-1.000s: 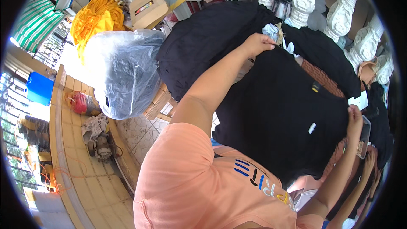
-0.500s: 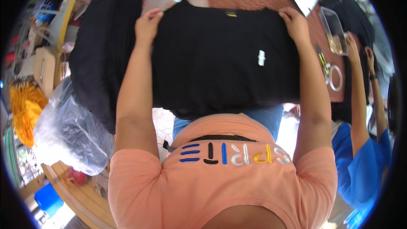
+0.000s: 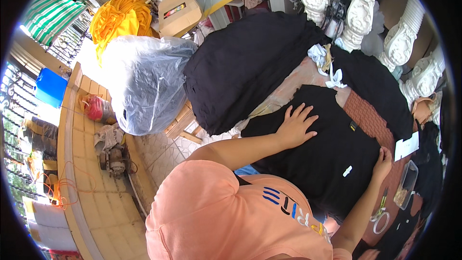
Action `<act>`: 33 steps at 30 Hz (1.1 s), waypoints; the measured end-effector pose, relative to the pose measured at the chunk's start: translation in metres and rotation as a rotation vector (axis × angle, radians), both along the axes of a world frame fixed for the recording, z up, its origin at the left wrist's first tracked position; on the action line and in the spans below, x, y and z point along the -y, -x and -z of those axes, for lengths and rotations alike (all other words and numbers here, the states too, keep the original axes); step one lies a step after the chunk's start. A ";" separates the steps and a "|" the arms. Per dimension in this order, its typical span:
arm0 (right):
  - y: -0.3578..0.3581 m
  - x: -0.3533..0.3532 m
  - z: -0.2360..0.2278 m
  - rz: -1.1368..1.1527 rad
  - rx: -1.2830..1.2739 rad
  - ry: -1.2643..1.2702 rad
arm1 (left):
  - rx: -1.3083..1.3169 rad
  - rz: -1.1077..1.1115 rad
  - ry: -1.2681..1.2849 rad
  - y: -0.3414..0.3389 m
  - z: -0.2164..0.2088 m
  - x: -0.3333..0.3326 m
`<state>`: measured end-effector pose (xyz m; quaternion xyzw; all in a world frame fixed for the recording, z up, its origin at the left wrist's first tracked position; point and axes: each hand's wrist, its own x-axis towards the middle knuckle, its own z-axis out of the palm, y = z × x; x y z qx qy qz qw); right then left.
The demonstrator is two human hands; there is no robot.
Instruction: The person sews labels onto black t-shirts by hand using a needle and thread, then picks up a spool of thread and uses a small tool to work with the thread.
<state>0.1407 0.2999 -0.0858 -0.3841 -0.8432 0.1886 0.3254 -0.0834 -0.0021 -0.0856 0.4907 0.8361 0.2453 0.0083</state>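
A black garment lies spread before me, with a small dark neck label at its far edge and a white sticker on its front. My left hand rests flat on the garment's left part, fingers spread. At its right far corner, my right hand pinches the edge of the cloth between thumb and fingers.
Black cloth is heaped at left and beyond the garment. A white card, see-through box, thread snips and white ring lie right. A large plastic bag stands left; another person's hand shows at lower right.
My left hand has let go of the garment's left corner and now lies flat on the cloth. My right hand stays at its corner. The view has swung left.
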 end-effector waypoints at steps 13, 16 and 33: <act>-0.004 -0.004 0.007 0.009 -0.049 0.006 | 0.013 0.004 0.034 -0.003 -0.007 -0.002; -0.003 -0.002 0.005 0.002 -0.054 0.009 | 0.011 -0.001 0.038 -0.004 -0.008 0.000; -0.005 -0.004 0.010 -0.011 -0.081 -0.007 | -0.024 -0.006 0.035 -0.003 -0.001 -0.001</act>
